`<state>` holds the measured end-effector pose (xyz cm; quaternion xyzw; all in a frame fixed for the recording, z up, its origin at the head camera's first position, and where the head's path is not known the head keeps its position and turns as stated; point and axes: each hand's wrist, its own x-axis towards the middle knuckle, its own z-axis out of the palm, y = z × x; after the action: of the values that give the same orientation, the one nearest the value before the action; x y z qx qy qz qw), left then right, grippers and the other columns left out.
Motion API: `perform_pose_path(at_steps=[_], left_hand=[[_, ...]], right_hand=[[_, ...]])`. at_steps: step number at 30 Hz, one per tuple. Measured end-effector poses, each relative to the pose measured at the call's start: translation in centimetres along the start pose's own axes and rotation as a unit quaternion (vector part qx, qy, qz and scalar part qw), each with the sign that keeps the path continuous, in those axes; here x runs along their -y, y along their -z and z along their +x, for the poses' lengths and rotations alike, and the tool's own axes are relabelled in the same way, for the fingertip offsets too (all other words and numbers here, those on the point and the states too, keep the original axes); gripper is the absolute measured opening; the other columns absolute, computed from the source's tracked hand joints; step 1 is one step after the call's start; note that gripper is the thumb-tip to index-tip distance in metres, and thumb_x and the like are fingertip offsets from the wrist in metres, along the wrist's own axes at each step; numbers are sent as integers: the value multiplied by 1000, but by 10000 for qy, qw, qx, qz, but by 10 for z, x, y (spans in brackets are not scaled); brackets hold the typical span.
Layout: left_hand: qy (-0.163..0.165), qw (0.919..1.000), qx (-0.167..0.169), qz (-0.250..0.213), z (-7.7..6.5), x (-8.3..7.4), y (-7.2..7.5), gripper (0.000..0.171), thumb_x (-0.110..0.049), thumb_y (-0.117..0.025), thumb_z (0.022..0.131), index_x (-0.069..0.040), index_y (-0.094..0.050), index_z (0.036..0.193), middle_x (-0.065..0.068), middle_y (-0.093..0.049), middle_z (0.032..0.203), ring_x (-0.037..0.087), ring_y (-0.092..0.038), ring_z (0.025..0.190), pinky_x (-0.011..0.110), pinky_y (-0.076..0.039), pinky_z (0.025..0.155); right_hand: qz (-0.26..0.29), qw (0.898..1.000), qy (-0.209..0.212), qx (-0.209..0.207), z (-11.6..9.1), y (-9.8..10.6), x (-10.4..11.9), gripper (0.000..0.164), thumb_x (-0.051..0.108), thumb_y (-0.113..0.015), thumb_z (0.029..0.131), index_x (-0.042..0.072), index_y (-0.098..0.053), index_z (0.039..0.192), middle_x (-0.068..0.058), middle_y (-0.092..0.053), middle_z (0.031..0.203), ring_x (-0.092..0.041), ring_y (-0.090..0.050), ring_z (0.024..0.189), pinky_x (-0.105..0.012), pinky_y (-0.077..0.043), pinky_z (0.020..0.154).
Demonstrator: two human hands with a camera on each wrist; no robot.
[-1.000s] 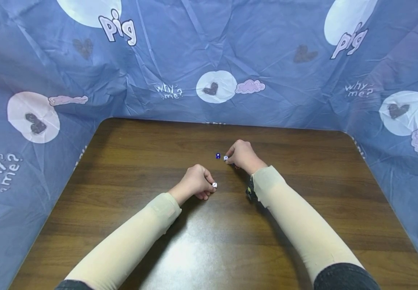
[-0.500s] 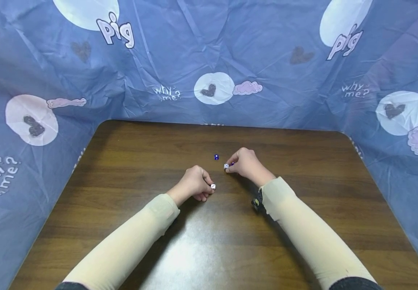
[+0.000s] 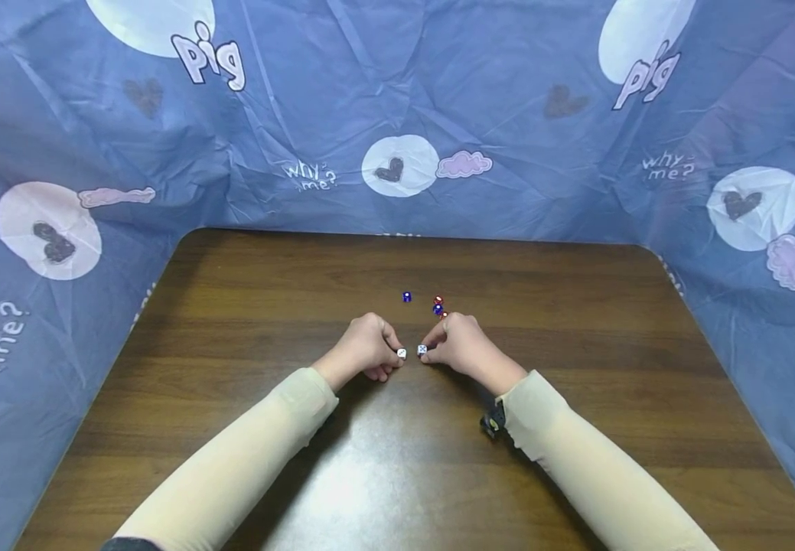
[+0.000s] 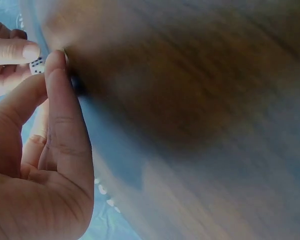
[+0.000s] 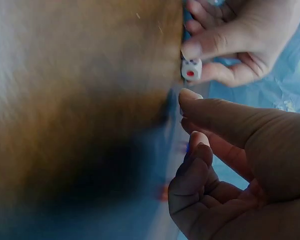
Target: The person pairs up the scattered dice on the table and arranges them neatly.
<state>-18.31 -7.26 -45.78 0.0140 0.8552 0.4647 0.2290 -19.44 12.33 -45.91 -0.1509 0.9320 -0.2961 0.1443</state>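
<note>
My left hand (image 3: 367,346) pinches a white die (image 3: 402,353) between thumb and forefinger, over the middle of the wooden table (image 3: 245,306). Facing it, my right hand (image 3: 462,343) pinches a second white die (image 3: 422,350), its top face marked with blue-looking pips. Only a small gap separates the two dice in the head view. A large red pip shows on the left hand's die (image 5: 191,71) in the right wrist view. In the left wrist view, dark dots show on the right hand's die (image 4: 37,65) beyond the left fingertips.
Behind the hands lie a blue die (image 3: 407,296), another blue die (image 3: 438,309) and a red die (image 3: 438,300). A further red die (image 3: 444,315) is partly hidden by the right hand. A printed blue cloth (image 3: 342,115) surrounds the table's back and sides.
My right hand has come nearer to me with its white die, up beside the left hand's die, uncovering red and blue dice behind it. The left hand stays almost still.
</note>
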Motion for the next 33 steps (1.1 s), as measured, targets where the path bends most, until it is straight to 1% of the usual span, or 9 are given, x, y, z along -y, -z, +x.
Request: perform_pose_path(at_steps=[9, 14, 18, 23, 33], left_hand=[[-192, 9998, 40, 61, -1, 1, -1, 9, 5, -83, 81, 0, -76, 82, 14, -69, 62, 26, -69, 51, 35, -60, 46], [-287, 9993, 70, 250, -1, 1, -2, 9, 4, -84, 81, -1, -76, 82, 13, -69, 62, 25, -69, 51, 34, -60, 46], [-355, 9986, 64, 383, -2, 0, -3, 10, 3, -84, 81, -3, -76, 80, 12, -69, 62, 25, -69, 52, 34, -59, 46], [-318, 9988, 48, 381, -2, 1, -2, 10, 3, -85, 80, -4, -77, 81, 11, -69, 62, 25, -69, 52, 33, -59, 46], [-440, 9979, 1, 466, -1, 2, -3, 10, 1, -85, 80, -5, -77, 79, 8, -68, 59, 24, -69, 51, 33, -59, 44]], right_hand=[[95, 9998, 85, -132, -3, -10, 7, 9, 16, -88, 82, 14, -83, 89, 10, -72, 74, -14, -58, 71, -31, -49, 63], [85, 9995, 222, -223, -3, -14, 8, 12, 16, -89, 80, 14, -83, 89, 10, -71, 72, -11, -58, 67, -31, -49, 63], [59, 9994, 257, -226, -4, -15, 9, 16, 17, -90, 79, 13, -82, 92, 8, -65, 65, -10, -55, 62, -29, -47, 59], [69, 9992, 293, -253, -6, -15, 9, 17, 16, -90, 78, 12, -82, 93, 5, -59, 59, -8, -52, 55, -27, -43, 54], [82, 9994, 169, -292, -6, -18, 9, 15, 16, -90, 79, 13, -82, 91, 7, -60, 60, -10, -55, 58, -28, -46, 56]])
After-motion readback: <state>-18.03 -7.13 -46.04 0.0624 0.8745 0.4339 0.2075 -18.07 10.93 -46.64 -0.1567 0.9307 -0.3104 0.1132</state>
